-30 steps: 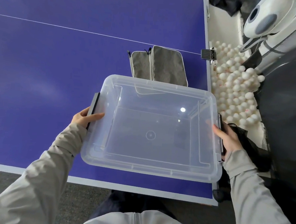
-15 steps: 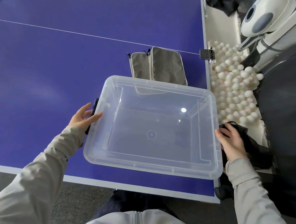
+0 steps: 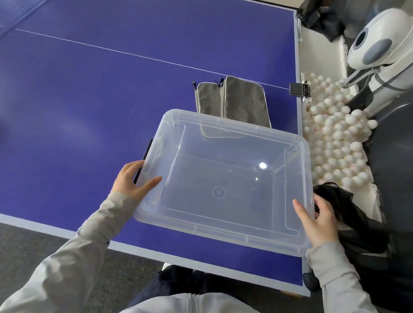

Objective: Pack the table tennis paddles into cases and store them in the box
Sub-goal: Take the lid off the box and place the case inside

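Observation:
A clear plastic box sits empty at the near right corner of the blue table tennis table. My left hand grips its left rim near a black latch, thumb over the edge. On the right rim, my right hand holds with the thumb inside. Two grey zipped paddle cases lie side by side on the table just beyond the box, the near end of one seen through the box wall. No bare paddle shows.
Right of the table, a tray holds several white balls. A white ball machine stands behind it. Black netting bunches by my right hand. A black clamp grips the table's right edge. Grey carpet lies below.
Both hands slid along the box's side rims and closed on them again, thumbs now over the edges. The box stays at the table's near right corner.

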Demonstrator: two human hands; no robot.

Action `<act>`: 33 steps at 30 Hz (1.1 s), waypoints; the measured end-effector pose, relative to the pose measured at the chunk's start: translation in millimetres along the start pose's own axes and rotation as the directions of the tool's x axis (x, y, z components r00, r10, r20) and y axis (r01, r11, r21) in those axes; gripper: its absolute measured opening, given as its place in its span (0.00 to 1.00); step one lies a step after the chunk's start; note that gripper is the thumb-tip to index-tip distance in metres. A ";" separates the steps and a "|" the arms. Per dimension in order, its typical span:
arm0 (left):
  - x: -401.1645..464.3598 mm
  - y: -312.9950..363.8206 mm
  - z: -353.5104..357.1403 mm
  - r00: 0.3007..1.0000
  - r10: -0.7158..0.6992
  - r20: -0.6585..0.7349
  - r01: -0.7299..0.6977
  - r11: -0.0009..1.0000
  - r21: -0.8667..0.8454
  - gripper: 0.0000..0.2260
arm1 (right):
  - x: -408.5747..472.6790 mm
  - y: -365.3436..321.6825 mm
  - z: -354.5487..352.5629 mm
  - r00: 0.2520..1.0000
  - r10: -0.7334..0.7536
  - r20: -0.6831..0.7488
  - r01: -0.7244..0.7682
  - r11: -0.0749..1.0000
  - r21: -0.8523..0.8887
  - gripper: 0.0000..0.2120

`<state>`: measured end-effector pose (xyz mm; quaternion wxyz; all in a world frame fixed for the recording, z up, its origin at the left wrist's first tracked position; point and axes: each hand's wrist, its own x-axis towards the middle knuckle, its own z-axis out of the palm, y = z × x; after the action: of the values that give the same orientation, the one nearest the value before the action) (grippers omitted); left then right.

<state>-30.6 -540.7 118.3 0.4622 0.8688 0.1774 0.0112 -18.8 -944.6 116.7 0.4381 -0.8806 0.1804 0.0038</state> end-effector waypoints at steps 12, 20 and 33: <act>-12.6 15.3 1.5 0.999 -0.041 0.017 0.043 0.985 -0.165 0.29 | -3.3 -13.1 -3.6 0.998 -0.062 -0.015 0.060 0.993 -0.107 0.27; 3.4 40.9 -24.5 0.999 -0.035 0.016 0.038 0.916 -0.400 0.37 | 20.2 -62.2 -4.3 0.985 -0.139 -0.099 0.134 0.989 -0.058 0.28; 91.2 28.5 -99.7 0.979 -0.048 -0.199 -0.007 0.964 -0.265 0.32 | 58.7 -155.7 72.4 0.986 -0.146 -0.081 0.144 0.989 -0.030 0.27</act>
<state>45.0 -446.5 185.2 0.5534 0.7918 0.2296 0.1188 97.0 -821.3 182.4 0.4186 -0.8961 0.1340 -0.0625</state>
